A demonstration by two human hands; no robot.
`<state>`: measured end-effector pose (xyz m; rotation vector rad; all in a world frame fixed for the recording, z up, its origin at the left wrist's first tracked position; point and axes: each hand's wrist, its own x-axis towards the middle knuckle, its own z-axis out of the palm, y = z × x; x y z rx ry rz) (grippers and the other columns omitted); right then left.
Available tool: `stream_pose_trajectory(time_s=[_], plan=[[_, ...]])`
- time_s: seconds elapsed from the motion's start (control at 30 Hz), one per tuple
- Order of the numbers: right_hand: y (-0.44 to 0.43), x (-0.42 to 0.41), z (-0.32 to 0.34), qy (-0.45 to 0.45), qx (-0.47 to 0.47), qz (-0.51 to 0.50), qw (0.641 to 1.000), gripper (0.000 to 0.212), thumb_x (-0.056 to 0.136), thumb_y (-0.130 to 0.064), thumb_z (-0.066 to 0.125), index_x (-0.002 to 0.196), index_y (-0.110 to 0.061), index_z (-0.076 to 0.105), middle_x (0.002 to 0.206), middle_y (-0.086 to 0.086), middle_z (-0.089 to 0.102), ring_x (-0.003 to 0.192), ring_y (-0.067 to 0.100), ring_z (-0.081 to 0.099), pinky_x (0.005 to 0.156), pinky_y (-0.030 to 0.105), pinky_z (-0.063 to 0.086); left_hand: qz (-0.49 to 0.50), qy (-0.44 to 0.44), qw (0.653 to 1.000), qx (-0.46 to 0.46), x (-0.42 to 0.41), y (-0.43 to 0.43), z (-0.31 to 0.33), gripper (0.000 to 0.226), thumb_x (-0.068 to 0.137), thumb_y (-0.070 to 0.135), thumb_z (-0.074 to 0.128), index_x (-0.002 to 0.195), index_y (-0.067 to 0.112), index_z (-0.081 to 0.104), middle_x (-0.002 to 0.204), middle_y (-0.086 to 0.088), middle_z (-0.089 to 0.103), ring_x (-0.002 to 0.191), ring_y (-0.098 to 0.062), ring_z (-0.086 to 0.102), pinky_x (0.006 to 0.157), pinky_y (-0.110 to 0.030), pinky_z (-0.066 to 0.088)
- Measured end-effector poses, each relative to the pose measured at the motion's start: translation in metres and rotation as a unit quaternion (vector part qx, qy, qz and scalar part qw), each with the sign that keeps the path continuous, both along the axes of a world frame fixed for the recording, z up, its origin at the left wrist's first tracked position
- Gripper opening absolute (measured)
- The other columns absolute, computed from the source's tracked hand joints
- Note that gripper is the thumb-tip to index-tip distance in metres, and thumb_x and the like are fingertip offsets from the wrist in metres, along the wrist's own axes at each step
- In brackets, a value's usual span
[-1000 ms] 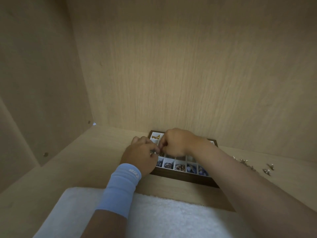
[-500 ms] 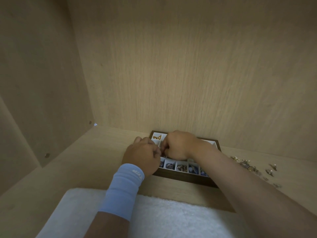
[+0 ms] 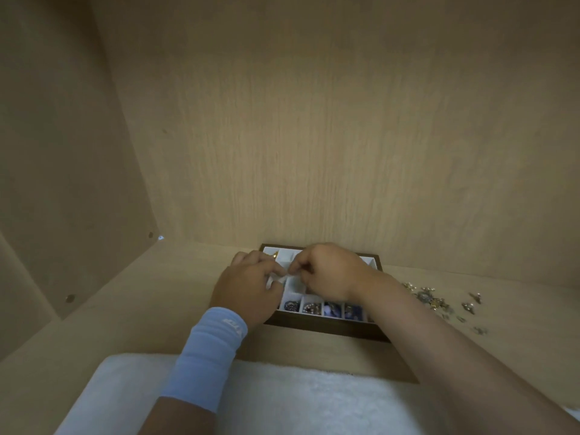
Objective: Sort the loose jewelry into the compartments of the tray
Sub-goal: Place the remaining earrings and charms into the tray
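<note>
Lower centre, your left hand [image 3: 248,285] and right hand [image 3: 328,271] curl fingertip-to-fingertip over the tray [image 3: 326,326]; any pinched piece is hidden.

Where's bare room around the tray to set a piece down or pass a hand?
Widest free patch: shelf between the tray and the left side panel. A narrow bare strip runs between the tray's near wall and the white towel. Crowded: loose jewelry scattered right of the tray; left hand and right hand meet over its compartments.

A light-blue fabric wristband [image 3: 205,356] circles the wrist behind the left hand [image 3: 248,287]. It bears a small white logo [image 3: 233,324].
</note>
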<state>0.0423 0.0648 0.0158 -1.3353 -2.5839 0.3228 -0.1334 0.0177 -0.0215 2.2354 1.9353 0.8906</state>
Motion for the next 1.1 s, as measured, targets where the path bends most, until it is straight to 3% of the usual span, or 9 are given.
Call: stream_pose_trajectory(time_s=[0.1,0.2,0.4,0.57,0.63,0.73,0.8,0.93,1.1], plan=[[-0.009,0.033,0.002,0.041,0.017,-0.04,0.998,0.029,0.095,-0.021,0.053,0.112,-0.031,0.073,0.116,-0.011,0.069,0.098,0.009,0.06,0.08,0.027,0.046,-0.033,-0.128,0.991,0.01,0.03,0.0,0.005,0.024,0.079,0.025,0.053,0.096,0.031,0.069,0.107,0.011,0.061,0.104,-0.011,0.049,0.094,-0.023,0.038],[-0.015,0.075,-0.003,0.05,0.029,-0.087,0.995,0.028,0.093,-0.025,0.053,0.11,-0.033,0.073,0.113,-0.009,0.067,0.103,0.014,0.062,0.082,0.029,0.048,-0.084,-0.187,0.978,-0.025,0.075,0.005,0.013,0.024,0.086,0.016,0.058,0.099,0.035,0.064,0.107,0.013,0.062,0.099,-0.007,0.055,0.093,-0.025,0.043],[-0.013,0.18,-0.002,0.074,0.019,-0.211,0.975,0.027,0.089,-0.02,0.058,0.106,-0.035,0.074,0.11,-0.012,0.071,0.103,0.014,0.066,0.09,0.034,0.053,-0.159,-0.172,0.967,-0.1,0.164,0.021,0.018,0.027,0.086,0.016,0.054,0.102,0.034,0.066,0.097,0.019,0.061,0.089,-0.005,0.06,0.09,-0.026,0.049],[-0.003,0.257,-0.006,0.014,-0.054,-0.282,0.958,0.027,0.083,-0.017,0.064,0.096,-0.038,0.075,0.106,-0.013,0.074,0.099,0.011,0.068,0.091,0.029,0.053,-0.194,-0.123,0.963,-0.139,0.225,0.037,0.009,0.037,0.09,0.008,0.045,0.109,0.028,0.069,0.115,0.01,0.062,0.101,-0.009,0.06,0.095,-0.026,0.048],[-0.004,0.27,-0.01,0.031,-0.081,-0.291,0.953,0.026,0.081,-0.016,0.068,0.092,-0.038,0.075,0.1,-0.013,0.074,0.095,0.008,0.067,0.085,0.021,0.05,-0.203,-0.078,0.966,-0.142,0.243,0.047,0.001,0.037,0.09,0.01,0.045,0.111,0.031,0.069,0.117,0.008,0.061,0.108,-0.011,0.057,0.099,-0.03,0.046],[-0.002,0.277,-0.022,0.066,-0.105,-0.28,0.952,0.03,0.08,-0.009,0.072,0.103,-0.028,0.079,0.09,-0.013,0.072,0.083,0.001,0.063,0.067,0.007,0.042,-0.204,0.001,0.97,-0.133,0.258,0.058,-0.008,0.037,0.09,0.013,0.047,0.114,0.032,0.068,0.117,0.006,0.061,0.119,-0.016,0.048,0.105,-0.034,0.04],[0.003,0.277,-0.03,0.088,-0.108,-0.278,0.95,0.028,0.077,-0.01,0.077,0.101,-0.025,0.079,0.085,-0.014,0.071,0.08,0.0,0.063,0.065,0.006,0.04,-0.203,0.015,0.97,-0.133,0.262,0.062,-0.012,0.037,0.089,0.014,0.049,0.116,0.032,0.067,0.118,0.006,0.061,0.12,-0.017,0.047,0.106,-0.033,0.039],[0.007,0.278,-0.037,0.126,-0.092,-0.284,0.946,0.017,0.079,-0.016,0.078,0.092,-0.027,0.08,0.082,-0.016,0.071,0.083,0.002,0.066,0.077,0.016,0.046,-0.188,-0.046,0.971,-0.139,0.262,0.066,-0.018,0.035,0.086,0.015,0.052,0.109,0.035,0.069,0.116,0.011,0.064,0.112,-0.01,0.055,0.103,-0.03,0.042],[0.003,0.271,-0.039,0.22,-0.089,-0.235,0.942,0.021,0.09,-0.009,0.067,0.098,-0.023,0.08,0.08,-0.011,0.073,0.062,-0.009,0.06,0.063,0.006,0.043,-0.192,-0.197,0.948,-0.157,0.253,0.064,-0.015,0.032,0.088,0.004,0.055,0.102,0.027,0.071,0.099,0.013,0.071,0.095,-0.004,0.065,0.092,-0.022,0.051]])
